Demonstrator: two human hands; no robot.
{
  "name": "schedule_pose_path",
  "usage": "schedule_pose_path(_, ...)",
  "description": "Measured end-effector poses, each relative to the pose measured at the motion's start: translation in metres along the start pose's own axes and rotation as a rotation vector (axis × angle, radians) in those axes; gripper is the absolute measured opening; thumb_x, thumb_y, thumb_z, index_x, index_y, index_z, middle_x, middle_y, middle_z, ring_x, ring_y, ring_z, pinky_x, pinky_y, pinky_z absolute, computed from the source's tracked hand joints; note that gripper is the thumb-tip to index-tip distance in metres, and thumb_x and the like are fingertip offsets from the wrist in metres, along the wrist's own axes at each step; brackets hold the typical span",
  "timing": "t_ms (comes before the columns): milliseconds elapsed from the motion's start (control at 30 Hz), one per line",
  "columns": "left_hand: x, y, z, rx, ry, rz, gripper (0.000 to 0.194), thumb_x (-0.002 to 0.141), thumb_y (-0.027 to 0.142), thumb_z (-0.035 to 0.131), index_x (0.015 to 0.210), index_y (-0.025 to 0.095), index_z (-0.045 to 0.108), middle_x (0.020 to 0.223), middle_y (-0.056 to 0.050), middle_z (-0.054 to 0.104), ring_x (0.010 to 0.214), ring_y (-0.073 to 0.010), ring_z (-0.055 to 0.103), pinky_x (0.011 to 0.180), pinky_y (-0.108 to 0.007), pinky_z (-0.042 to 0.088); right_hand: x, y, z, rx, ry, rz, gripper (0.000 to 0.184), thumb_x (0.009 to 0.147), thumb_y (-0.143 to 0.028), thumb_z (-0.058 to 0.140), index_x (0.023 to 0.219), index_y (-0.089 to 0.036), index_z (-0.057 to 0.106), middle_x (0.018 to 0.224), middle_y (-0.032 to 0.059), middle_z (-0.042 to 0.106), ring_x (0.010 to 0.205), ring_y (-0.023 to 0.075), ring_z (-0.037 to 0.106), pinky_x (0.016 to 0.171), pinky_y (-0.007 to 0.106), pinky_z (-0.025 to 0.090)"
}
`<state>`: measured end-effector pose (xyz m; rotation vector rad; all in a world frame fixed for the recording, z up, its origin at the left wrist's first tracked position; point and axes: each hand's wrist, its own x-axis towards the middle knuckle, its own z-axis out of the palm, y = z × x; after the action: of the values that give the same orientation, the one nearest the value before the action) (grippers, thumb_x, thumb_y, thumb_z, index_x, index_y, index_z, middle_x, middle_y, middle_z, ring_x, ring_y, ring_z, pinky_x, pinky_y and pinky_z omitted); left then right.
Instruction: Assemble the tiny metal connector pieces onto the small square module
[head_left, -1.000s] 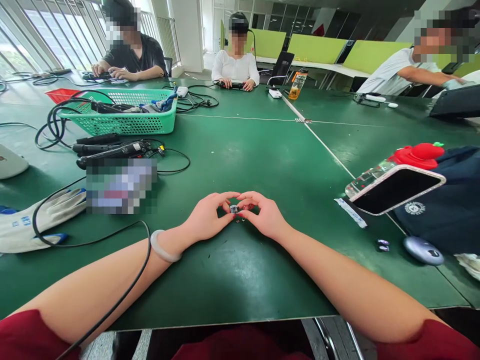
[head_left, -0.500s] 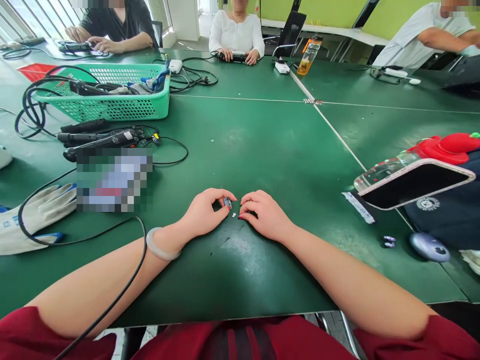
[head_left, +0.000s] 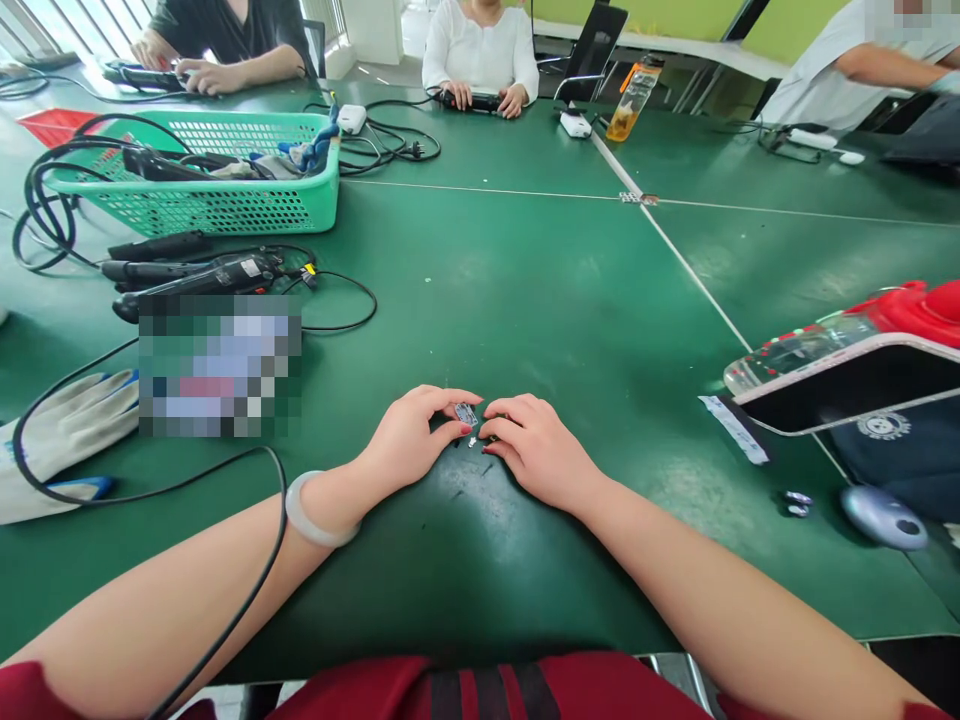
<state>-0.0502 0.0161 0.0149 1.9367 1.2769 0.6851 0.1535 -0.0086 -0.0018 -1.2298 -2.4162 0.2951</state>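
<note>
My left hand pinches a small grey patterned piece between thumb and index finger, just above the green table. What the piece is, I cannot make out. My right hand rests beside it with curled fingers a little apart, their tips close to the piece's right edge. Whether they touch it, I cannot tell; nothing shows in this hand. A tiny whitish bit lies between the two hands, under the piece. A few dark specks lie on the table nearby.
To the left are a white glove, black handheld devices, a cable and a green basket. On the right stand a phone, a red-topped bottle and a mouse. Several people sit around the table.
The piece in my left hand has tilted, showing more of its patterned face. My right fingers have come nearer to it. The view has shifted slightly.
</note>
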Motion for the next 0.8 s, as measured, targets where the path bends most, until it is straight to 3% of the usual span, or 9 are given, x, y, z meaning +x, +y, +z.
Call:
schedule_pose_path(333, -0.0007, 0.0, 0.0005, -0.003, -0.004, -0.028, 0.027, 0.082, 0.018, 0.058, 0.105, 0.03, 0.068, 0.091, 0.0, 0.067, 0.089, -0.0169, 0.06, 0.086, -0.032, 0.049, -0.0005, 0.0002, -0.0003, -0.072, 0.067, -0.058, 0.012, 0.089, -0.025, 0.059, 0.08, -0.023, 0.067, 0.109, 0.0022, 0.063, 0.099, 0.0187, 0.051, 0.085, 0.035, 0.041)
schedule_pose_path(667, -0.0003, -0.0009, 0.0017, 0.091, 0.035, -0.008, 0.019, 0.073, 0.021, 0.071, 0.091, 0.024, 0.067, 0.095, -0.002, 0.066, 0.095, -0.0195, 0.06, 0.087, -0.035, 0.05, 0.0013, 0.0026, 0.0045, -0.143, 0.07, -0.173, 0.015, 0.092, -0.023, 0.053, 0.081, -0.019, 0.061, 0.113, 0.0034, 0.062, 0.103, 0.0188, 0.048, 0.091, 0.036, 0.04)
schedule_pose_path(800, -0.0018, -0.001, 0.0034, 0.128, 0.024, 0.038, 0.019, 0.069, 0.025, 0.076, 0.084, 0.021, 0.065, 0.096, -0.003, 0.066, 0.097, -0.0214, 0.059, 0.088, -0.036, 0.05, 0.0015, -0.001, 0.0015, -0.112, 0.158, -0.171, 0.016, 0.092, -0.018, 0.05, 0.079, -0.018, 0.059, 0.113, 0.0057, 0.062, 0.103, 0.0188, 0.049, 0.091, 0.037, 0.04)
